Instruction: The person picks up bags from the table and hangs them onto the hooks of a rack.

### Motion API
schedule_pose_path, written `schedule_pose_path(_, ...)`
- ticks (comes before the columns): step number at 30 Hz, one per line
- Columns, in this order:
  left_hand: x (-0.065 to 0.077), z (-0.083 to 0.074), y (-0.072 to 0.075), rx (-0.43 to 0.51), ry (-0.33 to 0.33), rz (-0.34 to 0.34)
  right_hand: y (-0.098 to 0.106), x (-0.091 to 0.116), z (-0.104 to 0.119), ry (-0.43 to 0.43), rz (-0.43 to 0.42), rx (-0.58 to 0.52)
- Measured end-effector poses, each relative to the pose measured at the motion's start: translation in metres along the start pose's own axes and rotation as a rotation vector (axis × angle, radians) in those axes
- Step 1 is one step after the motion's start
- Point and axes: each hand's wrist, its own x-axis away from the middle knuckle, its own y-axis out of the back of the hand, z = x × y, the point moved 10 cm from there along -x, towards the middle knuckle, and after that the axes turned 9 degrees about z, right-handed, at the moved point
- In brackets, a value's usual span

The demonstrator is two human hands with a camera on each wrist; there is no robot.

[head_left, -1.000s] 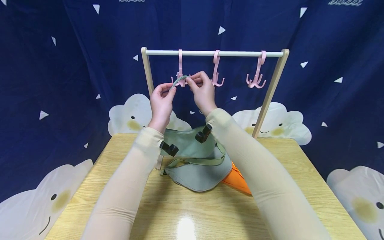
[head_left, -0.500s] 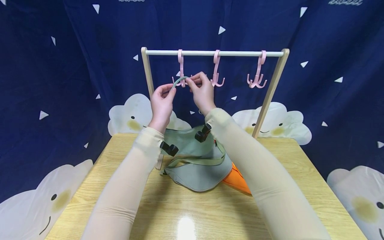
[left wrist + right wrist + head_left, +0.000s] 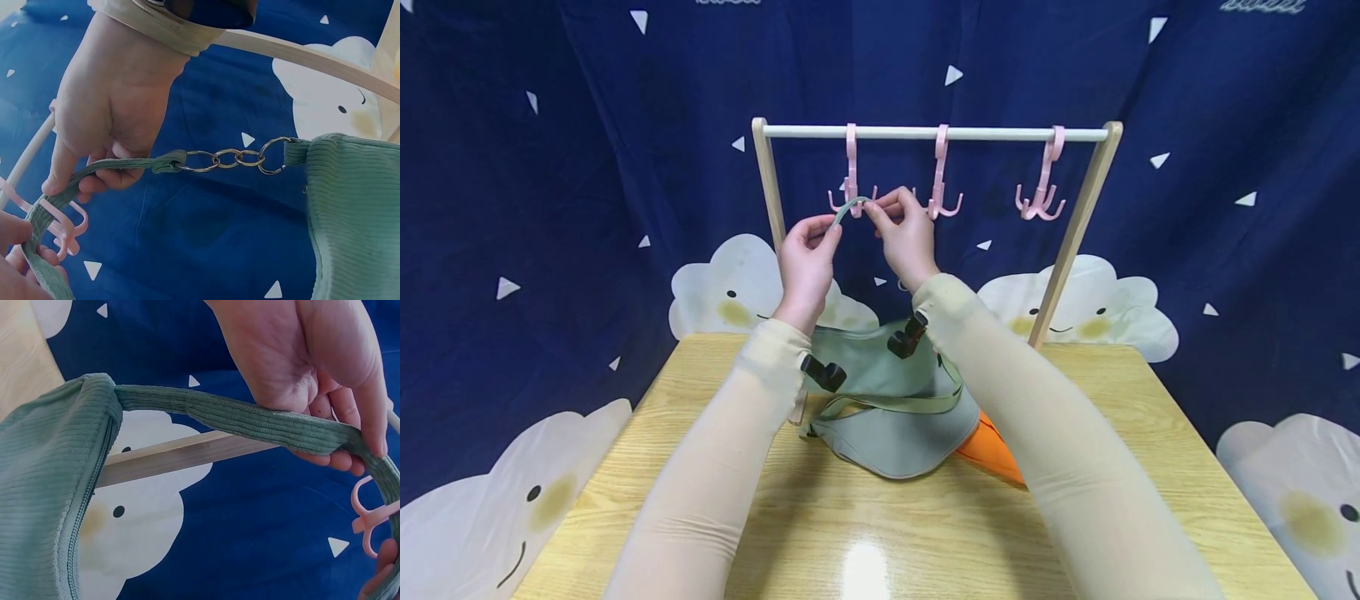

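Observation:
A green corduroy bag hangs below my hands, partly behind my forearms in the head view. Its strap arches between both hands at the left pink hook. My left hand pinches the strap near the short metal chain that joins it to the bag. On the other side, my right hand pinches the strap between thumb and fingers. In both wrist views a pink prong crosses over the strap between the hands.
Two more pink hooks hang from the white bar of a wood-sided rack. On the wooden table lie a grey bag with an olive strap and an orange item. A blue curtain hangs behind.
Both hands have come down slightly with the strap, and the green bag sits a little lower. The left hook swung slightly right and back. The grip on the strap is unchanged.

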Motion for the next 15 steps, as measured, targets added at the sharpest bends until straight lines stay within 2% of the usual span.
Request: schedule_pose_path(15, -0.0014, 0.0023, 0.0009, 0.004, 0.013, -0.002, -0.0032, -0.0020, -0.0007, -0.023, 0.007, 0.035)
